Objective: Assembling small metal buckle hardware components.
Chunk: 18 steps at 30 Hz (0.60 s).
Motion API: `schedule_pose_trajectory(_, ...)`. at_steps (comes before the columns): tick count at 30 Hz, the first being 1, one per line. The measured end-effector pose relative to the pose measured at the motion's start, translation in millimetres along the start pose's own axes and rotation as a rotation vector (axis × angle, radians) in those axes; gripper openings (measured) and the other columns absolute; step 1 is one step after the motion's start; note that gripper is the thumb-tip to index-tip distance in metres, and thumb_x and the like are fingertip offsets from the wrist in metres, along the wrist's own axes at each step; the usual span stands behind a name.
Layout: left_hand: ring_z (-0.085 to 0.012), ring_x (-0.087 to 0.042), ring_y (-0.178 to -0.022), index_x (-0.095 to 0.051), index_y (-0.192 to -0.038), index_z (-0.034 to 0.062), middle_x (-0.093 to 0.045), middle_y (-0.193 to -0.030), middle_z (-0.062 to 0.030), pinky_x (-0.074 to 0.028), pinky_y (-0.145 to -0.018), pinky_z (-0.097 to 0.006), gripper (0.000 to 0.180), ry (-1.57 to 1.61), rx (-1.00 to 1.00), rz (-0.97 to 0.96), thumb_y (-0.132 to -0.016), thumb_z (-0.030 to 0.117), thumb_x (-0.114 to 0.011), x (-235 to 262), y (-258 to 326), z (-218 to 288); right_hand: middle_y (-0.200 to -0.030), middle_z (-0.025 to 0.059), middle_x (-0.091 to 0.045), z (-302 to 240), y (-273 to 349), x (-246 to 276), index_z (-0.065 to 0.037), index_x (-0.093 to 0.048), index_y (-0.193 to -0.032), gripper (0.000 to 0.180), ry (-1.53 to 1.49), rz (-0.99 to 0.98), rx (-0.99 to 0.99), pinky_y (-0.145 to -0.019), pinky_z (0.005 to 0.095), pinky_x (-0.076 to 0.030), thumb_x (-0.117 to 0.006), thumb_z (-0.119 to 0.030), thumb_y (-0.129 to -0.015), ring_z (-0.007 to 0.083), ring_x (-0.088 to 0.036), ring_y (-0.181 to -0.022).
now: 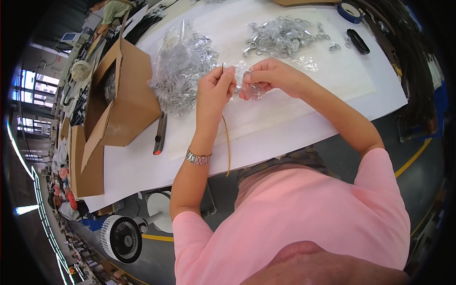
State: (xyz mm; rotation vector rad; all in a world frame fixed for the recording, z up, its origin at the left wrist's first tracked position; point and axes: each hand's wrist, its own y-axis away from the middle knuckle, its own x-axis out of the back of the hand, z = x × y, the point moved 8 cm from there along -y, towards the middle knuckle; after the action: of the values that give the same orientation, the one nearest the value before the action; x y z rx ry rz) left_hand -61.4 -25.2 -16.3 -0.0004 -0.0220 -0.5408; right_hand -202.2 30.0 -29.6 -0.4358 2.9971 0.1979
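Over the white table, my left hand (pixel 216 88) is closed in a pinch, and a thin dark tip shows above its thumb and forefinger. A narrow yellowish strip (pixel 227 147) hangs down beside the left wrist; whether that hand holds it I cannot tell. Close by on the right, my right hand (pixel 266 78) grips a small clear plastic bag (pixel 254 90) with shiny metal in it. Just left of my hands lies a heap of bagged metal pieces (pixel 175 88). Farther off is a second pile of metal hooks or rings (pixel 280 38) in clear wrapping.
An open cardboard box (pixel 130 102) stands at the table's left, with a box cutter (pixel 160 135) beside it. At the far right are a blue tape roll (pixel 350 13) and a black holder-like object (pixel 357 42). A fan (pixel 124 239) stands below left. Another person (pixel 114 10) works far left.
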Motion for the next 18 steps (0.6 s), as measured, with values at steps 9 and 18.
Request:
schedule_pose_trajectory(9,-0.0026,-0.039,-0.051,-0.065,-0.105,0.0010,-0.058,-0.073,0.0027,-0.025,-0.044,-0.021,0.024,0.039,-0.034,-0.161,-0.102,0.024,-0.067,-33,9,10,-0.126,0.0103,-0.070,2,-7,21,0.002,-0.068,-0.126,0.037,-0.370,0.122,0.176,-0.102,0.0356,-0.050,-0.059,-0.024,-0.102,0.0167,-0.065,-0.116)
schedule_pose_trajectory(18,-0.0036,-0.041,-0.048,-0.065,-0.096,0.0026,-0.069,-0.080,-0.0054,-0.025,-0.043,-0.021,0.017,0.160,0.055,-0.218,-0.102,0.019,-0.066,-34,3,-16,-0.130,0.0110,-0.069,-10,1,3,0.000,-0.064,-0.134,0.046,-0.323,0.076,0.185,-0.098,0.0334,-0.051,-0.055,-0.035,-0.106,0.0163,-0.066,-0.113)
